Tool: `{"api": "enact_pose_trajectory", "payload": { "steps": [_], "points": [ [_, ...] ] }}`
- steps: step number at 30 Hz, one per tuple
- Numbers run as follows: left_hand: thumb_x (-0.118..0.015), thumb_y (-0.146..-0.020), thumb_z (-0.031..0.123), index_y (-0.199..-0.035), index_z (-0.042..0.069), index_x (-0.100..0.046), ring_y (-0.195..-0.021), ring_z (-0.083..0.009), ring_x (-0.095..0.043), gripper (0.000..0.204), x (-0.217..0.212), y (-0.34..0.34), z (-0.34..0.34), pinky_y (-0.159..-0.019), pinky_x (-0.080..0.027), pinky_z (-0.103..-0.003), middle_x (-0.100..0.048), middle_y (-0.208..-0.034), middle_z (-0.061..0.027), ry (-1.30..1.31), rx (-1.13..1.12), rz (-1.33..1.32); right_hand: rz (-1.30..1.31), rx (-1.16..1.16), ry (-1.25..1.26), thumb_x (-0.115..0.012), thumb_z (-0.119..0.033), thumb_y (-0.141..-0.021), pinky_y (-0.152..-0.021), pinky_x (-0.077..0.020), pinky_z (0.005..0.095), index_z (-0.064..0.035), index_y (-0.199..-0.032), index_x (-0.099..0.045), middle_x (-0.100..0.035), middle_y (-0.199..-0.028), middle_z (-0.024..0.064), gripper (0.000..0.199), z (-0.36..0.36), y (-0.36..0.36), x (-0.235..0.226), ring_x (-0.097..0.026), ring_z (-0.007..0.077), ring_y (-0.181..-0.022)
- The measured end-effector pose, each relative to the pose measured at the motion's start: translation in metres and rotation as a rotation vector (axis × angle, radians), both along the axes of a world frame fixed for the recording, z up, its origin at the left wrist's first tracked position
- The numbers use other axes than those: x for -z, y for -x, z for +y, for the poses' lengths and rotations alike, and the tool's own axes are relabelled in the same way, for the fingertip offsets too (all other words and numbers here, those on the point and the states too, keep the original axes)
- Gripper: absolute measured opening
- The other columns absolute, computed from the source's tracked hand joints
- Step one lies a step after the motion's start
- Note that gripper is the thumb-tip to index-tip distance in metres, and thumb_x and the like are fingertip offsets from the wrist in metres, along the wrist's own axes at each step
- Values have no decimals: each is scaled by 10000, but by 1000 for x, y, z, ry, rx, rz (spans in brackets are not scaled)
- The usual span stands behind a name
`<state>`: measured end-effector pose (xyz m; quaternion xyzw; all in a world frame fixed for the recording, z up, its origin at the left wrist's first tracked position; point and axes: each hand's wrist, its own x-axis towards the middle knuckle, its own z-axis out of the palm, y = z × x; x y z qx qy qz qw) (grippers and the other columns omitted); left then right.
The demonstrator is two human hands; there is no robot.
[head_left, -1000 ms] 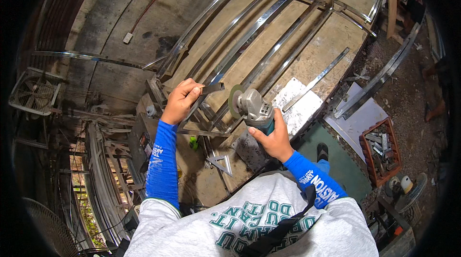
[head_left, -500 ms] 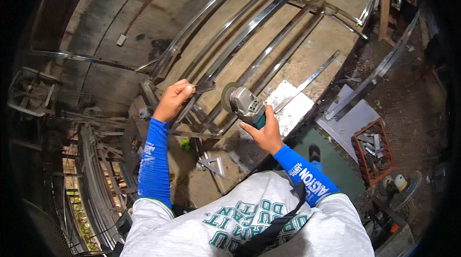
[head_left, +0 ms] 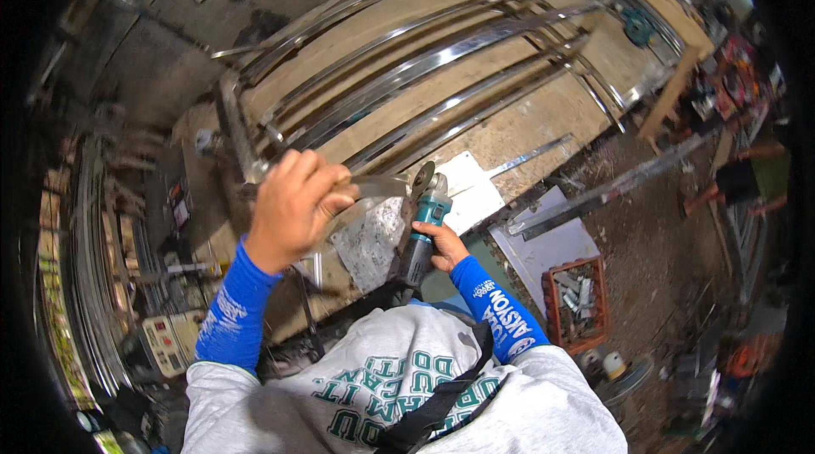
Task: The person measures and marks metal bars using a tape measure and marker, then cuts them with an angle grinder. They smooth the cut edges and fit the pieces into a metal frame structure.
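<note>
My right hand (head_left: 439, 243) is wrapped round the teal and dark grey body of an angle grinder (head_left: 430, 210). Its disc (head_left: 422, 180) points away from me. In my left hand (head_left: 301, 204), raised nearer the camera, the fingers close on a thin metal strip (head_left: 378, 187). The strip's far end lies at the disc; whether the two touch I cannot tell. Beneath them is a workbench (head_left: 501, 127) bearing a frame of shiny metal tubes (head_left: 424, 64).
A white sheet (head_left: 463, 204) and a loose metal bar (head_left: 533, 157) lie on the bench. An orange-red crate (head_left: 552, 305) of metal offcuts stands right. Long metal profiles (head_left: 611, 191) rest beyond it. Another person (head_left: 747, 178) shows at far right; a second teal power tool (head_left: 637, 27) sits at the back.
My view has turned. The grinder has swung nearer my body, its disc now by the strip's end. My left hand has come closer to the camera, still holding the strip.
</note>
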<state>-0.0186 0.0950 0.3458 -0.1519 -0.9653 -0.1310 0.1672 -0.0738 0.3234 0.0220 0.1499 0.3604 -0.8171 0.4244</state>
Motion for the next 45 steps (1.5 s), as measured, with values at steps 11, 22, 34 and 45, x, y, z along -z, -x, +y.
{"api": "enact_pose_trajectory", "payload": {
  "steps": [11, 22, 34, 45],
  "points": [
    [-825, -959, 256, -988, -21, -730, -676, -98, -526, 294, 231, -217, 74, -649, -496, -344, -634, -688, -40, -971, -877, -285, -266, -252, -46, -722, -250, -943, -834, -596, 449, -79, -1152, -603, -728, -1008, 122, 295, -35, -48, 24, -700, 291, -851],
    [-876, -839, 437, -1036, 66, -773, -722, -305, -738, 432, 259, -299, 172, -691, -585, -418, -743, -840, -132, -867, -1370, -25, -218, -976, -70, -707, -293, -1026, -902, -600, 443, -75, -1205, -652, -759, -1070, 115, 287, -121, -148, 5, -735, 282, -955],
    [-799, -892, 467, -1011, 67, -782, -801, -362, -762, 417, 254, -332, 77, -699, -589, -480, -773, -875, -147, -566, -1720, 35, -263, -1251, -65, -706, -458, -976, -797, -582, 433, -96, -1070, -673, -741, -933, 96, 376, -278, -226, 27, -698, 269, -795],
    [-845, -821, 418, -966, 124, -791, -844, -326, -710, 332, 297, -396, 23, -732, -560, -495, -747, -891, -103, -534, -1943, -237, 93, -1174, -270, -819, -570, -911, -813, -607, 393, -47, -1328, -629, -715, -1208, 99, 696, -326, -247, 55, -714, 226, -948]
  ]
}}
